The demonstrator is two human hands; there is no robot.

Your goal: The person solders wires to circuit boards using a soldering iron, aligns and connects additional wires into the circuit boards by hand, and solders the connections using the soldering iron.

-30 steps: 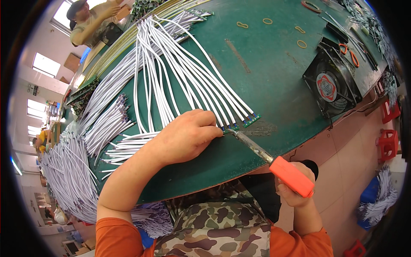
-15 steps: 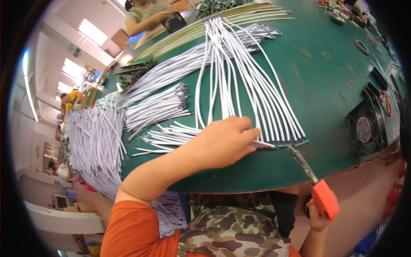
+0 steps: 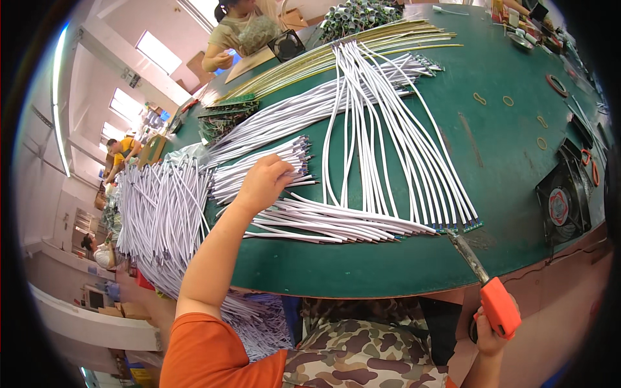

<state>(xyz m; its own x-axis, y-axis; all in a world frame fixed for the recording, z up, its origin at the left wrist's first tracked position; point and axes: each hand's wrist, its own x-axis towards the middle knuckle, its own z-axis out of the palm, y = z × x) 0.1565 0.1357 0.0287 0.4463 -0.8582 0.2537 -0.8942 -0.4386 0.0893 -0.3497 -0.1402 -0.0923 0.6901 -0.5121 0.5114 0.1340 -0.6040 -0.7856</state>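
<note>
My left hand reaches out over a bundle of white cables lying on the green table, its fingers curled onto the cable ends. My right hand grips the orange handle of a soldering iron at the table's front edge. The iron's metal tip points at a narrow green circuit strip, where a fan of long white cables ends. A second pile of white cables lies between my two hands.
A black fan sits at the right edge. Rubber bands lie scattered on the table. Yellow-green cables and circuit boards lie at the far side, where another person sits. A big heap of white cables hangs at left.
My left hand has left the circuit strip by the iron's tip and moved left and away onto the bundle of white cables. The view has swung left. The soldering iron stays by the strip.
</note>
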